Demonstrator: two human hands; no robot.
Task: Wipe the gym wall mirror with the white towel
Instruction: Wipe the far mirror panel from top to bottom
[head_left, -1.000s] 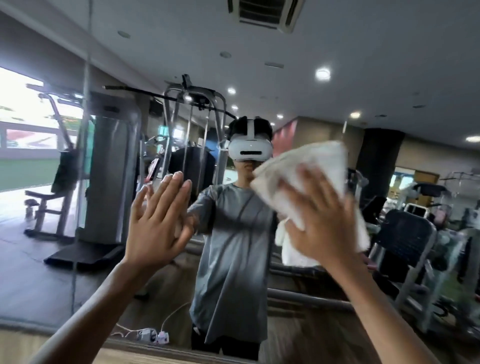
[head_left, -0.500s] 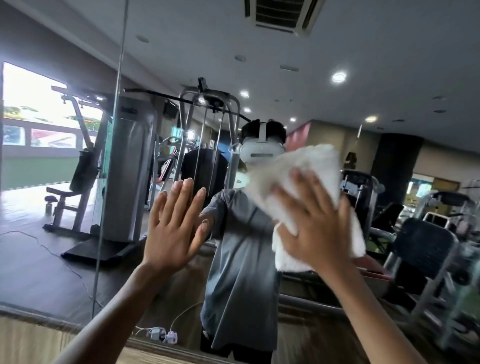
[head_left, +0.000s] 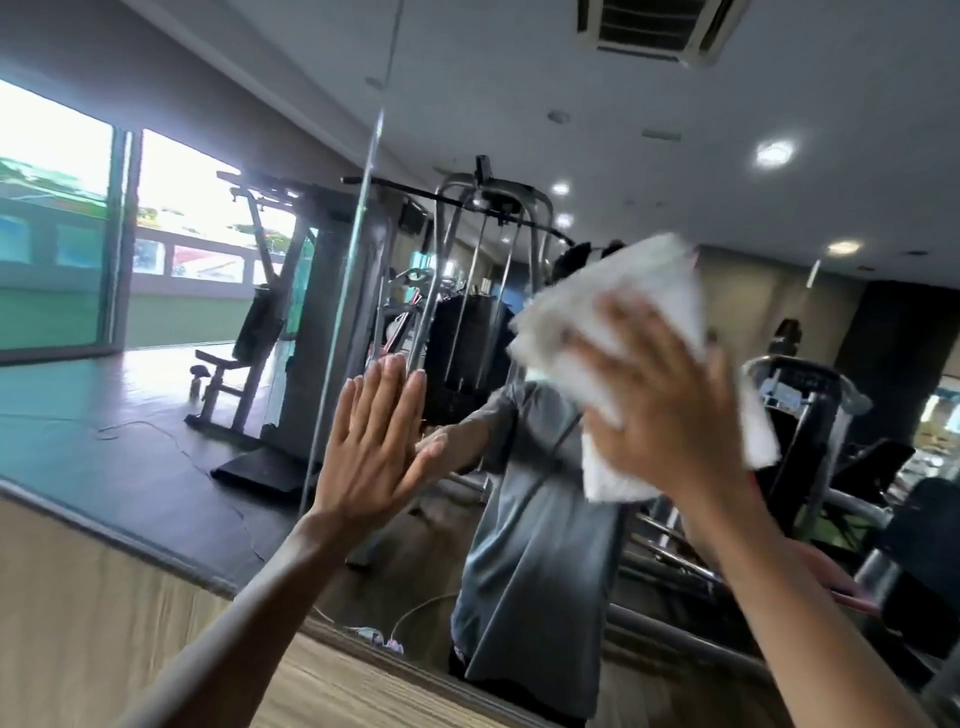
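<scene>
Mirror (head_left: 156, 405) fills the view; left hand (head_left: 374, 441) lies flat on it, fingers straight, bracing. Towel (head_left: 623, 296) sits bunched on the mirror under the right hand (head_left: 670, 415), whose spread fingers press it. Best keep pressure even and strokes overlapping

The single head-worn wide-angle view faces the wall mirror (head_left: 156, 415) from close in front, tilted sideways and pitched up enough to take in the reflected ceiling (head_left: 467, 62).
</scene>
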